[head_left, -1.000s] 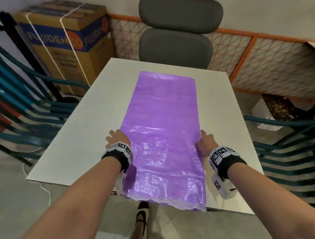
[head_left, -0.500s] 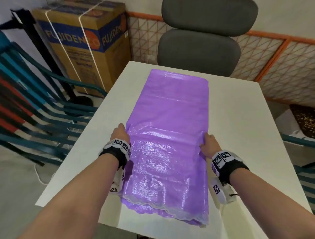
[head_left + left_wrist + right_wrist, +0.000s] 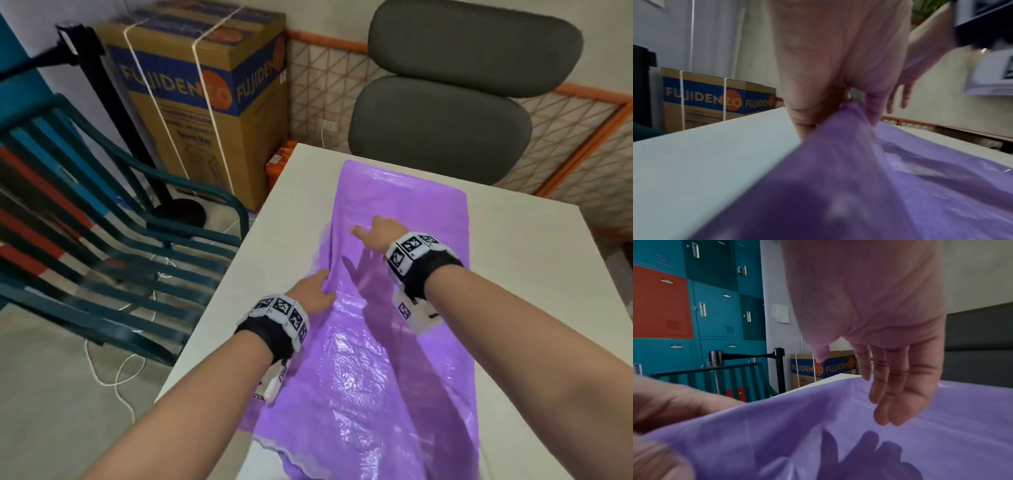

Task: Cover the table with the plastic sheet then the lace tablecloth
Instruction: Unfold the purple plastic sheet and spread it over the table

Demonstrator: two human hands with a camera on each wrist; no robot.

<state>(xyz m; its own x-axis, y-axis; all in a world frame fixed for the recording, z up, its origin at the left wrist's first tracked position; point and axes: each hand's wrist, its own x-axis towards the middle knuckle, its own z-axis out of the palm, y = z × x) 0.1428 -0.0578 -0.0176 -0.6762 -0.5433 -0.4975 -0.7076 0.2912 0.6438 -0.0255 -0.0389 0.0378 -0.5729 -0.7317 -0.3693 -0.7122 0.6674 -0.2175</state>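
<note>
Your left hand (image 3: 313, 294) pinches the left edge of the folded purple plastic sheet (image 3: 394, 359) lying along the bench (image 3: 548, 274), your right hand (image 3: 378, 233) hovers open-fingered above it, so a one-sided pull could drag the whole stack askew instead of unfolding it.

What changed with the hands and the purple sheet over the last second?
The right hand let go of the sheet's right edge and crossed over it toward the left edge, fingers open above the plastic. The left hand now pinches and lifts the left edge. The purple plastic sheet remains folded lengthwise on the white table.
</note>
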